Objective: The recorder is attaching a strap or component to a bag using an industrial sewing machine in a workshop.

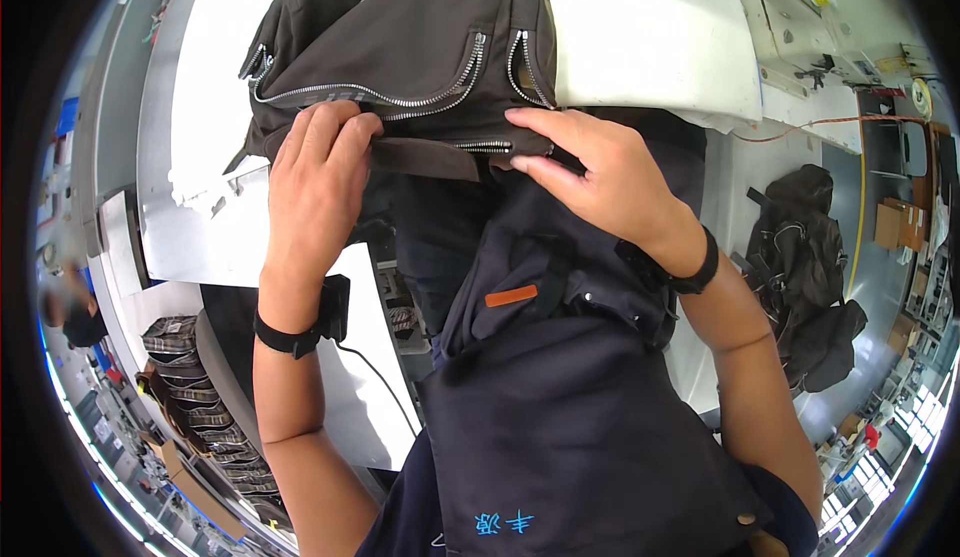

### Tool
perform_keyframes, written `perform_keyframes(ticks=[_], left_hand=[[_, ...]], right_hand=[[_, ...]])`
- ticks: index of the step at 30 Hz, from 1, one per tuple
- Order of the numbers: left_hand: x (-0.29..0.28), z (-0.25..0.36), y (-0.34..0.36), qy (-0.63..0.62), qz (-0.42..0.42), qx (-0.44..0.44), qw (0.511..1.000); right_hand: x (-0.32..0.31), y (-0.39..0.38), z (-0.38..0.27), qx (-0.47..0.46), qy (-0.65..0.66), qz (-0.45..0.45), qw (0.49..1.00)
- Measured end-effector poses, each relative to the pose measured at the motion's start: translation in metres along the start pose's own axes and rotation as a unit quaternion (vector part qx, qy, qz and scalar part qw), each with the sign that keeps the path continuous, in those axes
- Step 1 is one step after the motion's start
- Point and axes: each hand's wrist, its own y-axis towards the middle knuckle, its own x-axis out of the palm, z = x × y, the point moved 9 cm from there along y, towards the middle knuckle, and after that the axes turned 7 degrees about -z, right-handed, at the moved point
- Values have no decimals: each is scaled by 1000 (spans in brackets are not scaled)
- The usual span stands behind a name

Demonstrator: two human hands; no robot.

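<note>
A dark brown fabric bag [400, 42] with silver zippers lies on the white table in front of me, its nearer edge hanging toward my lap. My left hand [318, 157] has its fingers curled over the bag's front edge, just below a long curved zipper [395, 102]; the fingertips are partly hidden by the hand. At the bag's near right corner, my right hand [600, 162] holds the edge between thumb and fingers, beside a short zipper [487, 147]. A fabric flap [425, 157] hangs between the two hands. Black straps with small devices circle both wrists.
The white table [650, 37] extends behind and right of the bag. A dark apron [580, 427] covers my lap. Several dark bags [800, 267] are heaped at the right. Plaid-patterned items [195, 387] are stacked at the lower left. A cable [385, 382] runs from my left wrist.
</note>
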Motion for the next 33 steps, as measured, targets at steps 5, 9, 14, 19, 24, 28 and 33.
perform_keyframes(ticks=[5, 9, 14, 19, 24, 28, 33], left_hand=[[-2, 1, -5, 2, 38, 40, 998], [-3, 2, -10, 14, 58, 52, 997], [-14, 12, -30, 16, 98, 87, 991], [-24, 11, -71, 28, 131, 76, 988], [-3, -18, -83, 11, 87, -16, 996], [6, -39, -76, -134, 99, -93, 982], [40, -122, -57, -579, 176, -353, 713]], right_hand=[[-34, 13, -48, -126, -192, 94, 969], [-9, 59, -65, -190, -279, 27, 941], [-3, 112, -38, -195, -265, 36, 944], [-76, 131, 19, -24, -150, 168, 974], [-88, 142, 63, 84, -49, 134, 986], [-79, 137, 83, 98, 24, 129, 986], [-70, 130, 99, 76, 132, 160, 975]])
